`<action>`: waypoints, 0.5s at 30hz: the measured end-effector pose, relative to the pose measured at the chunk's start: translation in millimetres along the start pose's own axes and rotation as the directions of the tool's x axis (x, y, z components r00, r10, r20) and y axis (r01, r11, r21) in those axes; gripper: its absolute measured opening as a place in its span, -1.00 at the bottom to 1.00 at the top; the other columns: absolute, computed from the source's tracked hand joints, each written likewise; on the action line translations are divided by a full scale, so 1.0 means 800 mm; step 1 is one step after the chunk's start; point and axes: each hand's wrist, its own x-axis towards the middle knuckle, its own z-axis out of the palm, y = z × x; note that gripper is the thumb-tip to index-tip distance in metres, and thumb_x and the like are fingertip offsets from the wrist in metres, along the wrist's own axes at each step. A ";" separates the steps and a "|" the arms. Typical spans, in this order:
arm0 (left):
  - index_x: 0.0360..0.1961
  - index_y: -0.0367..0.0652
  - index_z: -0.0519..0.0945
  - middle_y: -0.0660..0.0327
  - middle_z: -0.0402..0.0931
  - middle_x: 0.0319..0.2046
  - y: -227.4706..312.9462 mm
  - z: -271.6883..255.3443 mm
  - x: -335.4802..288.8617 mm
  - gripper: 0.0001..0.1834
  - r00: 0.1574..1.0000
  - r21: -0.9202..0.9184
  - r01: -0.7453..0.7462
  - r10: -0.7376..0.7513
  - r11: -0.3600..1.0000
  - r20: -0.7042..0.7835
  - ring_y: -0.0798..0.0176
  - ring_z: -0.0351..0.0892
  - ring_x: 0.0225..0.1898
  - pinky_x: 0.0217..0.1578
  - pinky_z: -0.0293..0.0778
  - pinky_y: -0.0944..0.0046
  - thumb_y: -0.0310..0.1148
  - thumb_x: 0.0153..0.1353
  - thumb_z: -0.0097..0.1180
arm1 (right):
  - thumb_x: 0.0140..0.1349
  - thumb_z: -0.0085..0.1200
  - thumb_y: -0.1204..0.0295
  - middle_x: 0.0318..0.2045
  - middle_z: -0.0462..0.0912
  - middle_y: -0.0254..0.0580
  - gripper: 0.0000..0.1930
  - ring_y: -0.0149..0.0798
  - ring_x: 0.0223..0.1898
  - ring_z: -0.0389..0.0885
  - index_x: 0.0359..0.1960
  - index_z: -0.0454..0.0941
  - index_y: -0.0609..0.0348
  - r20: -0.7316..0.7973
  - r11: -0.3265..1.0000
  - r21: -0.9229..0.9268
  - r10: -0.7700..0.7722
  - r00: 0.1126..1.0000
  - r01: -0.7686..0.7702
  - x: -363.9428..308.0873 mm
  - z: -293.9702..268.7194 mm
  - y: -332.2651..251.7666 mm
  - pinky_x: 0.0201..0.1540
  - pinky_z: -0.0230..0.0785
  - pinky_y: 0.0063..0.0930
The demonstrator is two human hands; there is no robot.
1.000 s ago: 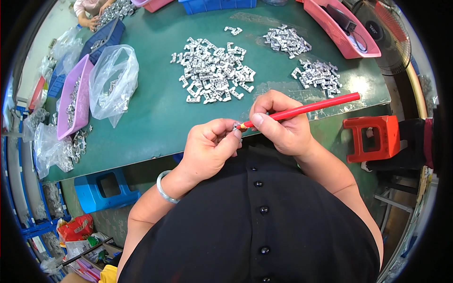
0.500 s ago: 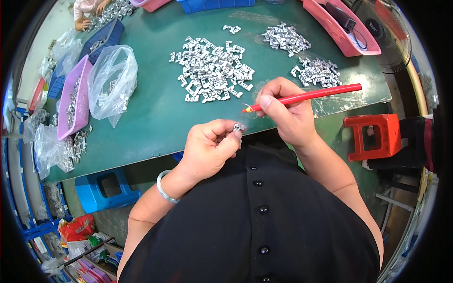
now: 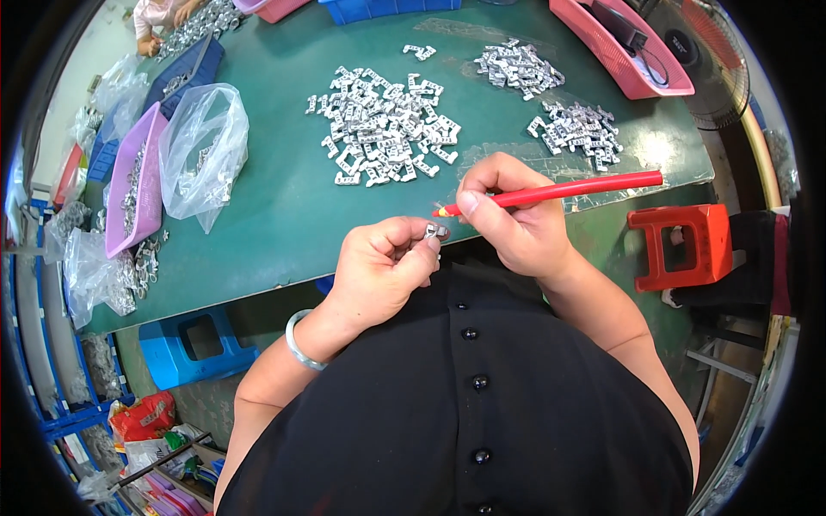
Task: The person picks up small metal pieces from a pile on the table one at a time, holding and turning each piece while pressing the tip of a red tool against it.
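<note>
Nearest to the body, the left hand (image 3: 379, 271) pinches a small silver metal fitting (image 3: 435, 230) between the thumb and the bent forefinger; this grip is clamped together on the part, and the other fingers are curled under it, so only the top of the part shows. Just beside it, the right hand (image 3: 516, 219) holds a long red pencil-shaped stick (image 3: 559, 189) near its pointed end, with thumb and fingers pressed tight around it, and the tip stands very close to the fitting; if it touches the fitting, I cannot tell. To do this step well, I think the left hand should keep the part steady and turned so that its open face looks toward the tip, and the right hand should guide the tip with small, slow pushes, because a slip could throw the little part out of the fingers. Both hands are above the near edge of the green worktop (image 3: 275, 215). Farther on the worktop lies a large heap of the same silver metal fittings (image 3: 383, 129), and two smaller heaps (image 3: 576, 129) are to the right of it. On the left side there is a clear plastic bag (image 3: 202, 146) and a purple tray (image 3: 138, 185) with more metal parts, and at the far right a pink tray (image 3: 624, 47).
</note>
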 end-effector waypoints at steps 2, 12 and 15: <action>-0.33 -0.30 0.52 0.27 0.47 -0.60 0.002 0.000 0.000 -0.87 1.000 -0.010 0.023 -0.023 1.000 -0.009 0.52 0.40 -0.63 -0.60 0.35 0.54 -0.49 0.14 -0.03 | 0.09 -0.02 0.50 -0.58 0.42 -0.36 -0.91 -0.55 -0.52 0.34 -0.51 0.38 0.24 -0.044 1.000 -0.020 -0.015 0.999 0.015 0.000 -0.004 0.008 -0.48 0.20 -0.64; -0.19 -0.28 0.36 0.13 0.51 -0.42 -0.002 0.000 0.010 -0.83 0.997 -0.401 0.002 -0.031 0.916 -0.067 0.31 0.56 -0.44 -0.40 0.52 0.37 -0.48 0.20 -0.11 | 0.13 -0.02 0.54 -0.41 0.49 -0.29 -0.87 -0.48 -0.38 0.47 -0.27 0.41 0.23 -0.096 1.000 -0.025 -0.014 0.995 0.012 -0.013 0.007 0.013 -0.30 0.35 -0.61; -0.21 -0.26 0.34 0.12 0.50 -0.38 -0.006 -0.002 0.013 -0.86 0.997 -0.493 -0.011 -0.026 0.870 -0.067 0.28 0.56 -0.38 -0.34 0.53 0.33 -0.48 0.21 -0.14 | 0.03 0.04 0.68 -0.39 0.47 -0.30 -0.79 -0.47 -0.35 0.47 -0.28 0.39 0.22 -0.015 0.991 -0.133 -0.035 0.999 0.033 -0.014 0.011 0.011 -0.28 0.36 -0.61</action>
